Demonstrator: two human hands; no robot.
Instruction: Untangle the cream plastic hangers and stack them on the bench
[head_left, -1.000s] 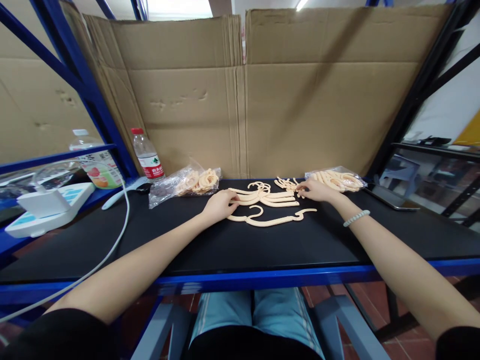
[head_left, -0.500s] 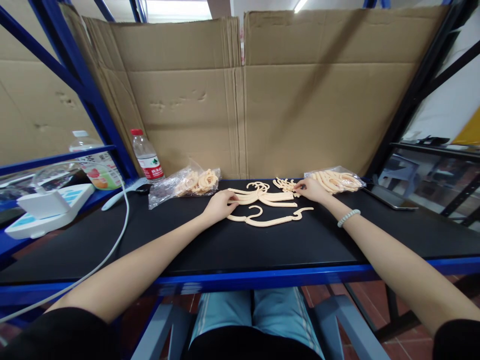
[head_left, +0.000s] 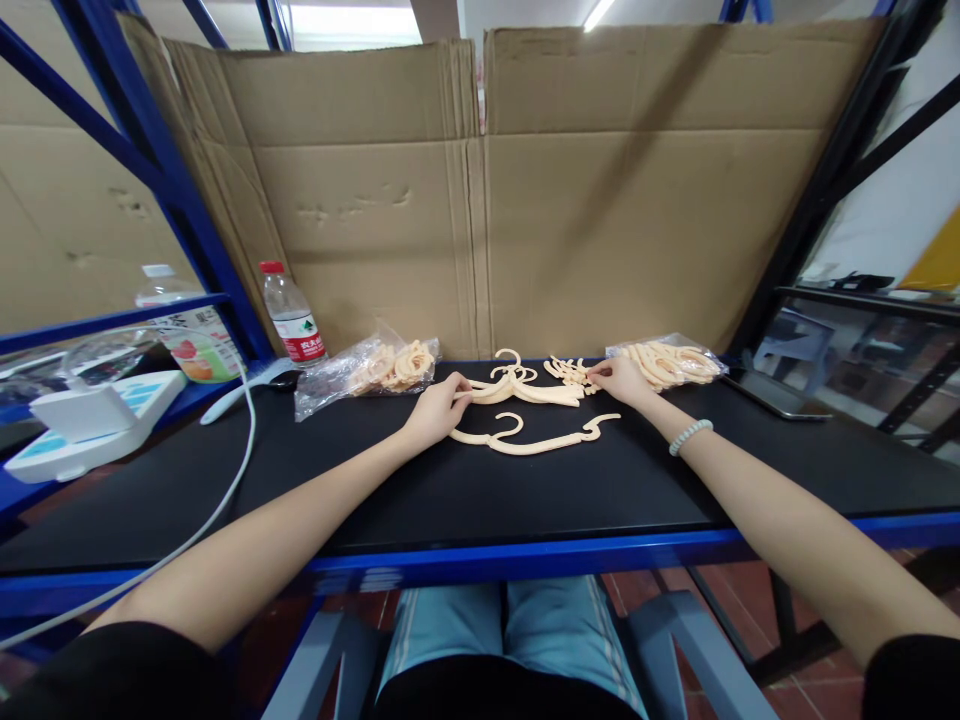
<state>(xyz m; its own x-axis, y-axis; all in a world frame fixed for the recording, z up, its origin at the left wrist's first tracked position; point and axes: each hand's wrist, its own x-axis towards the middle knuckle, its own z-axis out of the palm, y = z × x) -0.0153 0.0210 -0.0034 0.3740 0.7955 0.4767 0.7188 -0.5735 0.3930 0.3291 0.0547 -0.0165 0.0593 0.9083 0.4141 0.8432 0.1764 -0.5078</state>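
Note:
My left hand [head_left: 436, 412] pinches the left end of a cream plastic clothes hanger [head_left: 517, 386]. That hanger is slightly raised and tilted, its curved hook upright at the back, with other hanger hooks overlapping it. In front, on the black tabletop, lies another cream hanger [head_left: 532, 446] with a small hook piece attached at its right end. My right hand [head_left: 622, 382] has its fingers closed at the right edge of a pile of small cream hook pieces [head_left: 564, 371]. Whether a piece is between those fingertips is hidden.
Clear bags of cream parts lie at the back left [head_left: 396, 366] and back right [head_left: 671, 362]. A red-capped bottle [head_left: 297, 325] stands at left, near a power strip [head_left: 97, 425] with a white cable [head_left: 251, 450]. A flat dark device [head_left: 776, 393] lies right. Cardboard [head_left: 637, 200] walls the back.
The left hand has lifted and tipped its hanger, so the hook now stands higher and the right end has shifted left. The right hand has stayed at the small pieces.

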